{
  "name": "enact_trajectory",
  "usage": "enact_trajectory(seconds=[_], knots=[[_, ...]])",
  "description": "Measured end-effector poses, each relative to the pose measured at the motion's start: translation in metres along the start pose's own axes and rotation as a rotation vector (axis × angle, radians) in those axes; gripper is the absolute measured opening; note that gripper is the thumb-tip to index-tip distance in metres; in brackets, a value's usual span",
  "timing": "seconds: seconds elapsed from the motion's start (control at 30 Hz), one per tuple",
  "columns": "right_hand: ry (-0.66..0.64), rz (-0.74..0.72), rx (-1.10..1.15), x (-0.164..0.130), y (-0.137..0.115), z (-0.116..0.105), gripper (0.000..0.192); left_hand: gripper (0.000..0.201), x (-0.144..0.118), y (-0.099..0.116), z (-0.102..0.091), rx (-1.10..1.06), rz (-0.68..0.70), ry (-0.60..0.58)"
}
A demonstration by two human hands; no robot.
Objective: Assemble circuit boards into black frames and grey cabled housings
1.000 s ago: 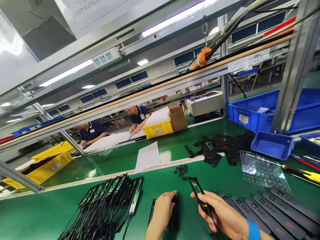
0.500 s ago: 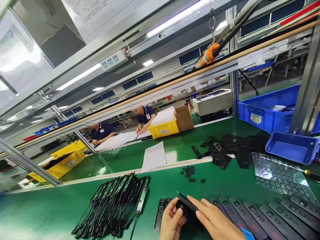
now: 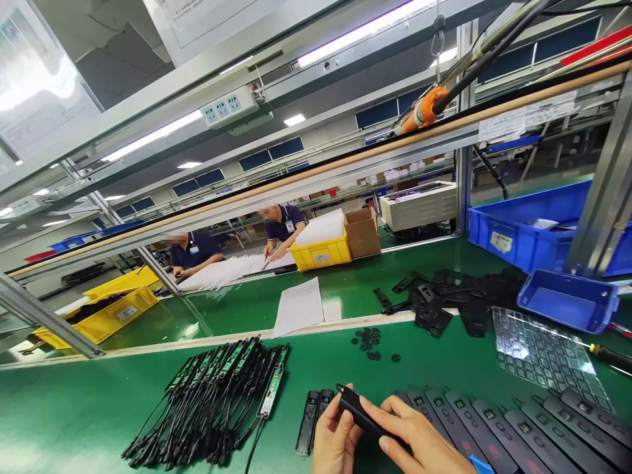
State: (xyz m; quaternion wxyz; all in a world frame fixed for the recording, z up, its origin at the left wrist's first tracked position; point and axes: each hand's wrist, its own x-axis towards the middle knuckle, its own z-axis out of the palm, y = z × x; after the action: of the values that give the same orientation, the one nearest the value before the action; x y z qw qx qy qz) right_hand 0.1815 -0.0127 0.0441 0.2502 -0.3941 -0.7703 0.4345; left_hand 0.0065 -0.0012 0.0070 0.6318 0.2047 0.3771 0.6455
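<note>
Left hand: the left hand (image 3: 332, 440) sits at the bottom centre of the frame, fingers curled up against the near end of a long black plastic housing (image 3: 358, 413), thumb tip on its upper end; grasping it.
Right hand: the right hand (image 3: 419, 441), a blue cuff at its wrist, lies over the housing from the right, thumb and forefinger pinched along its side; grasping the same piece.
Held piece: the housing is tilted, its rounded end pointing to the upper left, lifted just above the green mat (image 3: 99, 421).
Just left of the hands: two narrow black strips (image 3: 311, 421) lie side by side on the mat, touching each other.
Lower left: a fanned heap of thin green circuit boards with black wires (image 3: 217, 395).
Lower right: a row of dark remote-like panels (image 3: 513, 428), laid side by side, runs to the frame edge.
Centre: a scatter of small black rubber rings (image 3: 368, 339) beyond the hands; a white printed sheet (image 3: 299, 307) behind them.
Right: a clear blister tray (image 3: 538, 352), a pile of flat black plastic parts (image 3: 444, 296) and a small blue bin (image 3: 567, 299).
Background, left of centre: two people in dark blue shirts (image 3: 237, 237) bend over white sheets beside a yellow crate (image 3: 320, 253).
</note>
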Motion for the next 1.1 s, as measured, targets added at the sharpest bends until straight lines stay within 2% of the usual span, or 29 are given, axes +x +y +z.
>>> enact_trajectory(seconds=[0.1, 0.37, 0.5, 0.6, 0.73, 0.87, 0.97, 1.1], knots=[[-0.013, 0.012, 0.005, 0.000, -0.002, -0.002, 0.055, 0.047, 0.001, 0.000, -0.003, -0.012, 0.019, 0.028], [-0.047, -0.023, 0.076, 0.004, 0.000, -0.003, 0.056, 0.045, -0.001, 0.004, -0.004, -0.020, -0.022, -0.007], [-0.008, 0.034, -0.086, 0.003, -0.002, -0.001, 0.064, 0.042, -0.002, 0.008, -0.001, -0.071, -0.075, -0.063], [-0.034, 0.075, -0.199, 0.003, -0.001, 0.003, 0.066, 0.036, 0.000, 0.008, -0.003, -0.117, -0.118, -0.097], [0.025, 0.133, -0.052, 0.005, 0.007, 0.008, 0.048, 0.029, 0.003, 0.002, -0.008, -0.146, -0.099, -0.031], [0.115, 0.150, -0.027, 0.006, 0.010, 0.010, 0.017, 0.025, 0.001, -0.007, -0.009, -0.144, 0.001, 0.012], [0.137, 0.152, -0.083, 0.005, 0.007, 0.011, 0.011, 0.028, -0.004, -0.011, -0.007, -0.124, 0.075, 0.041], [0.137, 0.130, -0.155, 0.003, 0.002, 0.015, 0.013, 0.035, -0.009, -0.010, -0.004, -0.108, 0.151, 0.082]])
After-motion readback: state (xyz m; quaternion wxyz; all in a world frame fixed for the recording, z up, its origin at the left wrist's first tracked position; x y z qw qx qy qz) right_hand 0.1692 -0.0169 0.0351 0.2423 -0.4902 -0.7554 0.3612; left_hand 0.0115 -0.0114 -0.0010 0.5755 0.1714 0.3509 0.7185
